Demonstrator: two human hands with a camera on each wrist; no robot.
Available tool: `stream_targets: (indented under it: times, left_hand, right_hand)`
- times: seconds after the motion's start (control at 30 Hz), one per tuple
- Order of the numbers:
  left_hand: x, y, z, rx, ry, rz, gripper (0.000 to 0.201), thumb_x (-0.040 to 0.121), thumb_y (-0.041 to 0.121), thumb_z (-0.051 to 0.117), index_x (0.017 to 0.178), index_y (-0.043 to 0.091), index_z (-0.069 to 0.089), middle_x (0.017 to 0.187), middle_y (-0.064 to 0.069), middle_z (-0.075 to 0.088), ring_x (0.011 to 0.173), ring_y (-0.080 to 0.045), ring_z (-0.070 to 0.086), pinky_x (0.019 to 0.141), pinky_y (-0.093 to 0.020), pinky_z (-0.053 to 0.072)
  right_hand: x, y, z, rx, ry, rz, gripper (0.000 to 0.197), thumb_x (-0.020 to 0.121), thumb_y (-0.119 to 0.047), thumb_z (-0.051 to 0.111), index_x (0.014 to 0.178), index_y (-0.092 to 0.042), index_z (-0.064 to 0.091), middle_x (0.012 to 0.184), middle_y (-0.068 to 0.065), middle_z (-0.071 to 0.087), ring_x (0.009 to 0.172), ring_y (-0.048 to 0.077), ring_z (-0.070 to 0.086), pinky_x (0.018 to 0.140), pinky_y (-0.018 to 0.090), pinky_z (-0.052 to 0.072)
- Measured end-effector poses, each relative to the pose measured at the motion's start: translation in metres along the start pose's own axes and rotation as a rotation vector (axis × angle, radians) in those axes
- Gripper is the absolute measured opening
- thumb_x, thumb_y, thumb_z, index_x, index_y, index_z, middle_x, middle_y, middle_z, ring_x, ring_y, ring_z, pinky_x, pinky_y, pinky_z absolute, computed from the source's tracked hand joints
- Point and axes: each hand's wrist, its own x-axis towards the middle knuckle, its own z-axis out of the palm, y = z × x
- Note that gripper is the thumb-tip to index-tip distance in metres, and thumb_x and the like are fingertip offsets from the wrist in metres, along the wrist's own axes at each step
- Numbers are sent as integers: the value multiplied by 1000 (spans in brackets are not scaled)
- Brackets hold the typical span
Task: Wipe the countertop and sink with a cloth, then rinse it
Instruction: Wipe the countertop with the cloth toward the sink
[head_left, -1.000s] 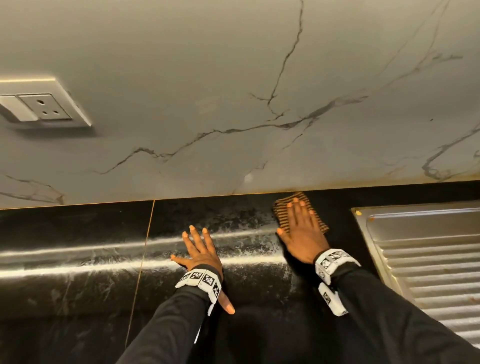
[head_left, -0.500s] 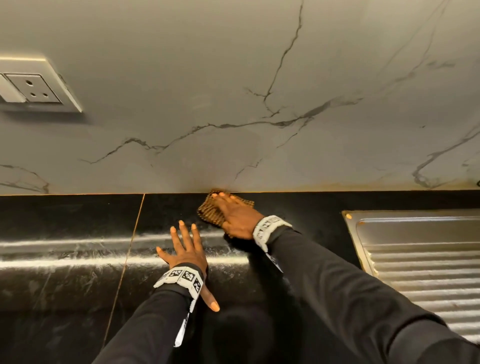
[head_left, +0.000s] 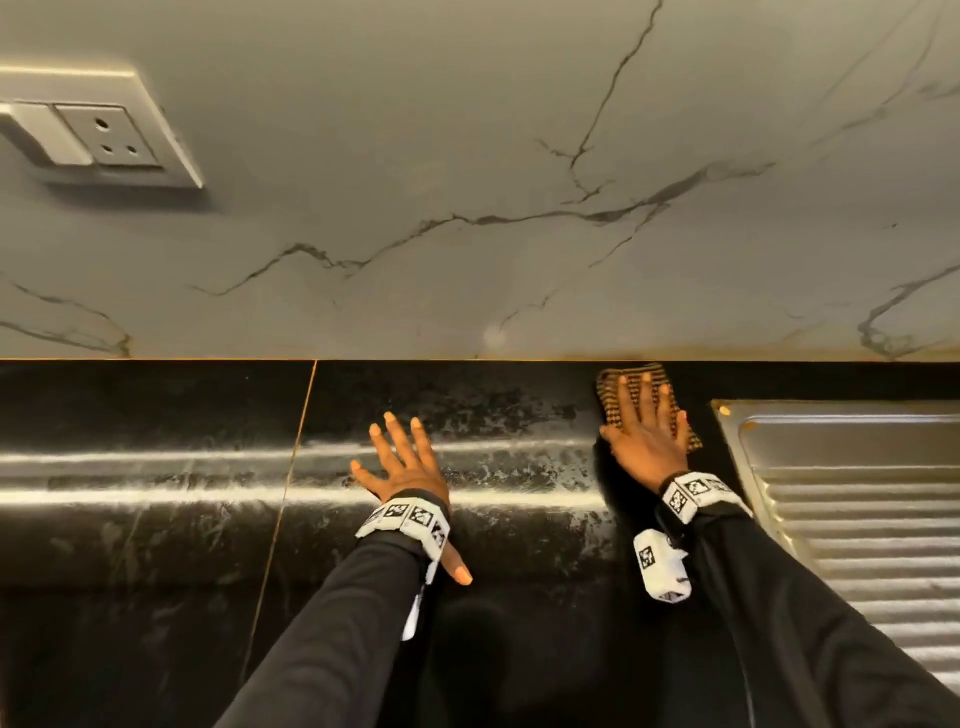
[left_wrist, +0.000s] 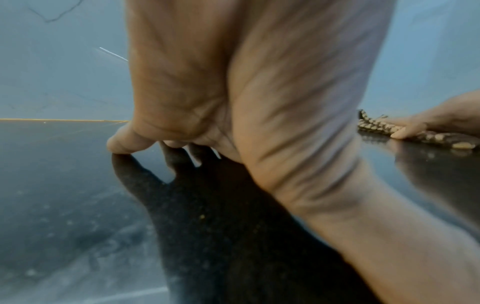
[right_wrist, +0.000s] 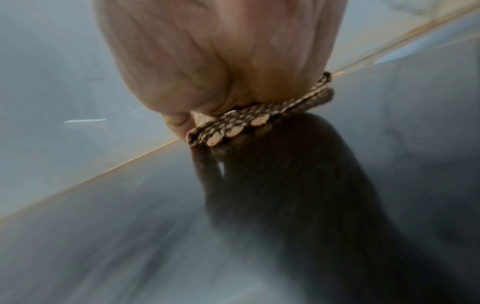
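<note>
A brown checked cloth (head_left: 608, 389) lies flat on the black countertop (head_left: 493, 395) at its back edge, just left of the steel sink drainboard (head_left: 857, 493). My right hand (head_left: 644, 415) presses on the cloth with straight, spread fingers. My left hand (head_left: 400, 457) rests flat on the wet counter, fingers spread and empty. The right wrist view shows the cloth (right_wrist: 233, 125) squashed under my palm. In the left wrist view my left palm (left_wrist: 233, 92) fills the frame, with the cloth (left_wrist: 376, 127) to its right.
A marble-look wall (head_left: 467, 182) rises directly behind the counter, with a socket plate (head_left: 104, 140) at upper left. Wet smears streak the countertop between my hands. A thin seam (head_left: 291, 457) crosses the counter left of my left hand.
My right hand slid the cloth right along the back edge, from above my left hand toward the drainboard. The left hand stayed planted on the counter.
</note>
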Motion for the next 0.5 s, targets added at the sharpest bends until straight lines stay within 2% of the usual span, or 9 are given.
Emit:
stream_targets:
  times: [0.03,0.1,0.17,0.2,0.23,0.27,0.3,0.43,0.5]
  left_hand:
    - [1,-1,3,-42,49,15,160,70,32,94,144,8,-45,144,-31,-52,143,-50,-37,113,-77,-1]
    - [2,-4,6,-106,120,30,143,81,20,86,148,8,-40,148,-29,-49,146,-47,-33,117,-71,0]
    - [-2,-9,8,-171,128,31,146,79,34,87,150,4,-36,144,-30,-51,148,-45,-31,121,-63,-1]
    - [-8,-18,10,-200,127,9,156,69,53,89,151,1,-33,142,-33,-52,147,-46,-31,121,-60,-4]
    - [-16,-25,13,-223,92,-11,175,47,72,88,150,-3,-32,142,-36,-51,146,-49,-33,120,-59,-7]
    - [-26,-37,20,-260,47,-37,190,22,83,80,147,-6,-32,143,-38,-49,144,-52,-35,118,-62,-9]
    - [-36,-47,26,-309,23,-54,198,10,89,72,144,-8,-35,145,-38,-47,142,-52,-37,118,-65,-10]
    - [-46,-73,49,-389,89,-27,194,14,107,52,139,-4,-47,144,-30,-55,139,-44,-47,120,-68,-10]
    - [-40,-71,48,-359,63,-34,194,16,106,56,136,-4,-49,141,-31,-56,137,-45,-48,118,-69,-13]
  right_hand:
    - [-12,-17,10,-26,-4,-74,72,105,-57,24,156,-37,-22,162,-1,-34,150,26,-30,121,53,-14]
    - [-36,-54,28,-113,18,-256,70,103,-63,16,155,-38,-24,160,-3,-37,149,24,-32,122,51,-15]
    - [-46,-93,40,-189,36,-436,71,102,-63,15,157,-36,-20,161,-2,-34,150,25,-30,121,48,-16]
    - [-43,-115,46,-227,40,-512,72,102,-63,15,158,-34,-18,163,0,-30,151,25,-28,121,47,-16]
    - [-35,-134,49,-263,45,-575,73,101,-64,15,159,-32,-15,165,3,-26,152,25,-26,122,46,-15]
    - [-24,-156,51,-301,43,-628,74,101,-64,14,160,-29,-14,166,5,-23,153,25,-24,123,46,-14]
    - [-11,-175,48,-333,39,-662,76,101,-65,14,160,-27,-13,167,7,-22,153,25,-23,125,47,-12]
    - [23,-235,38,-368,-12,-700,87,98,-72,15,160,-21,-17,165,6,-29,152,21,-26,125,48,-11]
    - [17,-243,40,-368,-40,-712,86,98,-72,15,160,-20,-16,166,5,-26,153,21,-24,125,47,-11]
